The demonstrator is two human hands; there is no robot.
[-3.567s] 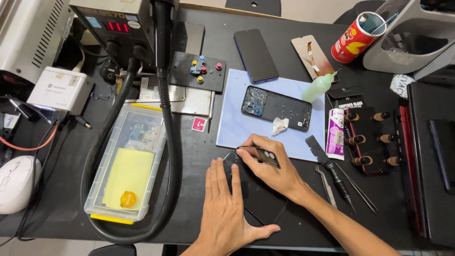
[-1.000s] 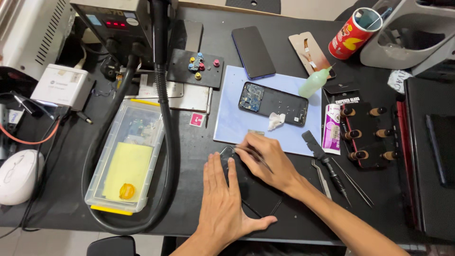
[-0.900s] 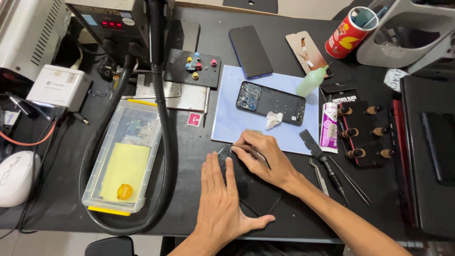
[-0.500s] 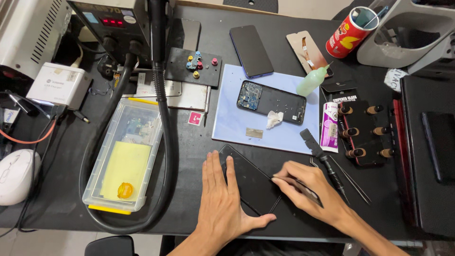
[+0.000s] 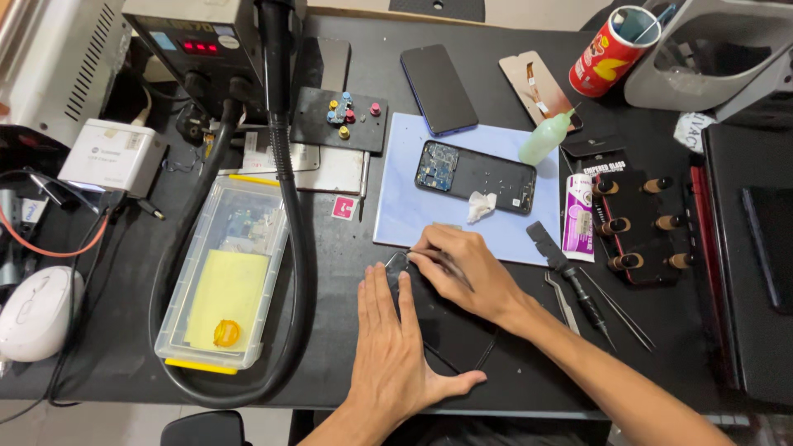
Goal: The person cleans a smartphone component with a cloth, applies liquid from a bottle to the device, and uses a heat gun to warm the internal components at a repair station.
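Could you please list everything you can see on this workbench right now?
Dark phone panel: one, black, front centre, under both hands.
Opened phone: one, dark, on the pale blue mat.
Tissue scrap: one, white, on the opened phone.
Squeeze bottle: one, pale green, at the mat's far right corner.
Plastic box: one, clear with a yellow sheet, left of centre.
Hose: one, black, looped around the box.
Tube can: one, red, far right.
Tweezers: one pair, silver, right of the hands.
Left hand: flat on the panel.
Right hand: holds a thin tool at the panel's top edge.
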